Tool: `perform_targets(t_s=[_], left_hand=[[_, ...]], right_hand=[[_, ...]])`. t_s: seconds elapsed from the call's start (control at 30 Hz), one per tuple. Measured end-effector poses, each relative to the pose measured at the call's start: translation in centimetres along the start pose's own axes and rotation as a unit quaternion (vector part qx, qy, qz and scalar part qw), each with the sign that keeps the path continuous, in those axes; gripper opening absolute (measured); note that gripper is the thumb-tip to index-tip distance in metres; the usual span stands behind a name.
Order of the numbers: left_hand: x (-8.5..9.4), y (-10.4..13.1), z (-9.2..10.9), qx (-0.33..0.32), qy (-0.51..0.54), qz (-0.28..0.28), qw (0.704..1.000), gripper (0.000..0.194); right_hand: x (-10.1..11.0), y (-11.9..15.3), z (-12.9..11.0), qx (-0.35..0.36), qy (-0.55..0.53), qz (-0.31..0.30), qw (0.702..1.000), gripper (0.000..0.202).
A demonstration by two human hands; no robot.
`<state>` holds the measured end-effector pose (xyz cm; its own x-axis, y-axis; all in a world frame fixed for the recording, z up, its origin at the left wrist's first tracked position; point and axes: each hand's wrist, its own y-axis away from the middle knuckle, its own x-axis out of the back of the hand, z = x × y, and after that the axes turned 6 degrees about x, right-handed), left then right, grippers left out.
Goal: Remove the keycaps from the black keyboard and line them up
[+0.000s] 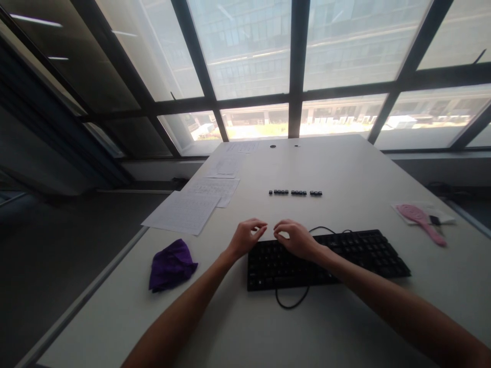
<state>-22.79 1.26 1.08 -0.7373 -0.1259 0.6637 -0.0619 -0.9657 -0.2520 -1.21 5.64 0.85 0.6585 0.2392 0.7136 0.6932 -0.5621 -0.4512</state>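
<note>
A black keyboard (360,255) lies on the white table, slightly turned, its cable looping out at the front and behind. My left hand (247,237) is over its back left corner, thumb and forefinger brought together in a pinch. Close beside it, my right hand (297,239) hovers over the keyboard's back edge with curled fingers and thumb near the fingertips. A small gap separates the two hands. Whatever either hand pinches is too small or hidden to make out. Beyond them, several small black keycaps (298,192) stand in a broken row.
A crumpled purple cloth (172,266) lies left of the keyboard. Sheets of paper (184,212) run along the table's left edge. At the right lies a pink hairbrush (420,220) on something white. Large windows (249,51) rise behind the table (261,332).
</note>
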Motion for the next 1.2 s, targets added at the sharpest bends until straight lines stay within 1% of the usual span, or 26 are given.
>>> perform_targets(t_s=[0.07,0.13,0.2,0.3,0.37,0.47,0.57,0.63,0.7,0.77,0.87,0.93,1.0,1.1,1.2], left_hand=[[0.0,-3.2,-1.4,0.034,0.000,0.042,0.999,0.019],[-0.3,-6.6,-2.9,0.053,-0.035,0.063,0.996,0.018],[-0.9,-9.7,-4.1,0.058,-0.054,0.073,0.994,0.021],[-2.2,-13.2,-5.3,0.056,-0.074,0.074,0.993,0.027],[-3.1,-14.8,-5.8,0.052,-0.086,0.066,0.993,0.029],[-4.1,-16.4,-6.2,0.048,-0.105,0.049,0.992,0.026],[-4.6,-17.2,-6.4,0.054,-0.121,0.045,0.990,0.021],[-4.5,-17.3,-6.2,0.062,-0.126,0.051,0.989,0.019],[-4.3,-17.0,-5.8,0.069,-0.126,0.057,0.988,0.018],[-3.7,-16.0,-5.0,0.070,-0.120,0.060,0.988,0.016],[-2.7,-13.1,-3.0,0.060,-0.097,0.056,0.992,0.015],[-2.1,-10.2,-1.4,0.044,-0.054,0.043,0.997,0.015],[-1.8,-6.9,0.2,0.030,-0.012,0.022,0.999,0.016],[-1.7,-2.4,2.4,0.028,0.022,-0.012,0.999,0.016],[-2.0,0.3,3.8,0.028,0.040,-0.039,0.998,0.013]], right_hand=[[0.9,-2.5,2.0,-0.033,0.034,0.041,0.998,0.012],[1.6,-5.3,4.5,-0.082,0.100,0.062,0.990,0.014],[1.9,-8.1,6.9,-0.124,0.155,0.047,0.979,0.017],[1.3,-11.1,9.8,-0.146,0.178,0.027,0.973,0.018],[0.6,-12.3,11.2,-0.148,0.181,0.014,0.972,0.017],[-0.4,-13.2,12.3,-0.148,0.186,-0.008,0.971,0.014],[-1.0,-13.7,12.8,-0.145,0.186,-0.018,0.972,0.014],[-1.1,-14.0,12.8,-0.139,0.182,-0.016,0.973,0.015],[-0.9,-14.0,12.4,-0.131,0.175,-0.007,0.976,0.015],[-0.6,-13.6,11.6,-0.124,0.168,0.008,0.978,0.015],[0.2,-11.6,9.7,-0.113,0.147,0.036,0.982,0.014],[0.7,-9.1,8.1,-0.097,0.093,0.061,0.989,0.011],[1.1,-5.9,6.6,-0.090,0.013,0.083,0.992,0.008],[1.6,-1.2,4.4,-0.115,-0.063,0.078,0.988,0.008],[1.9,2.1,2.5,-0.125,-0.083,0.063,0.987,0.009]])
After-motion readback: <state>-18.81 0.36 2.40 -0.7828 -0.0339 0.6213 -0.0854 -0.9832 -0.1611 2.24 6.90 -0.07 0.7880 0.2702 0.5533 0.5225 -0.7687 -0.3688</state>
